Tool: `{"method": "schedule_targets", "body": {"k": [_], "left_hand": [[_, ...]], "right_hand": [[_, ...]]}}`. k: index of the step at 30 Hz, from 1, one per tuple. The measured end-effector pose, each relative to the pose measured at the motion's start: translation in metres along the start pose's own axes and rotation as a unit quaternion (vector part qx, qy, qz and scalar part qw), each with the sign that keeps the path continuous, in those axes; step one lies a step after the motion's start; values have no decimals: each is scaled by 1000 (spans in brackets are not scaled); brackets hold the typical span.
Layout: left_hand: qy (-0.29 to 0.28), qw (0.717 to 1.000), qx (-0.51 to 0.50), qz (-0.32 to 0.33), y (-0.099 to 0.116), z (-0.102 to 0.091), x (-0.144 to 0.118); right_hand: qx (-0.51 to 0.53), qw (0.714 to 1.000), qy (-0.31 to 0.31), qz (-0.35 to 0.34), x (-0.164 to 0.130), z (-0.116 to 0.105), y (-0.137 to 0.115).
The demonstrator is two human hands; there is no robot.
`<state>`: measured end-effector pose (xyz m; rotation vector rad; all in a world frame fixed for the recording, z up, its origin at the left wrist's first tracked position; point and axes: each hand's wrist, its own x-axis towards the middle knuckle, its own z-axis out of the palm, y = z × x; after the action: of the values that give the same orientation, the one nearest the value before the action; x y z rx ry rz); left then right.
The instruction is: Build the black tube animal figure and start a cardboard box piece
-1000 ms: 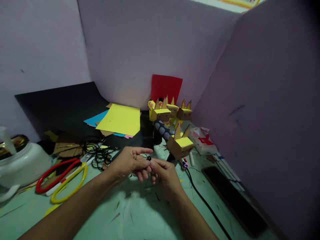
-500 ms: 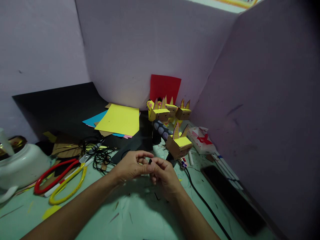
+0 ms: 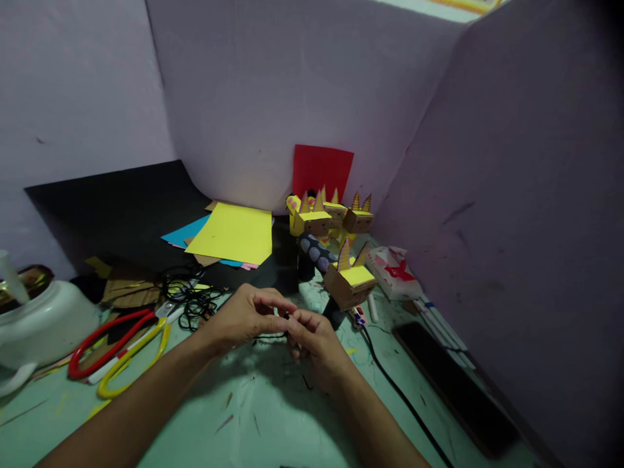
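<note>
Over green tabletop (image 3: 273, 422), left hand (image 3: 244, 318) and right hand (image 3: 319, 341) pinch black cord (image 3: 270, 336) between fingers (image 3: 274, 300), its visible length running sideways, leftward.

Black thread (image 3: 271, 337), pale green counter (image 3: 273, 429), red-and-yellow-handled scissors (image 3: 160, 323), black tube (image 3: 312, 249) with grey spots, striped horns (image 3: 344, 256), yellow sheet (image 3: 234, 234), red sheet (image 3: 322, 170).

This was a craft corner; whether in a home or a workshop could not be told. Coloured paper (image 3: 231, 234) lay left of centre, scissors (image 3: 167, 313) and black cord (image 3: 190, 296) at lower left, and horned cardboard figures (image 3: 344, 292) stood right of centre. Scraps (image 3: 127, 289) littered the green bench (image 3: 244, 403), and scuffed lilac walls (image 3: 302, 97) rose behind.
</note>
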<state>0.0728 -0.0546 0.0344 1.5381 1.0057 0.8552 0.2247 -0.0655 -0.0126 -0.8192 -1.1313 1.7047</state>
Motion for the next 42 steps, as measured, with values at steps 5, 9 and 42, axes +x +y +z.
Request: {"method": "schedule_targets", "body": {"k": [5,9,42], "left_hand": [[30,997,33,55,0,4,0],[80,990,81,81,4,2,-2],[85,982,155,-66,-10,4,6]], "right_hand": [[15,1000,2,1,-1,1,0],[27,1000,14,-7,0,-2,0],[-92,991,94,41,5,-6,-4]]}}
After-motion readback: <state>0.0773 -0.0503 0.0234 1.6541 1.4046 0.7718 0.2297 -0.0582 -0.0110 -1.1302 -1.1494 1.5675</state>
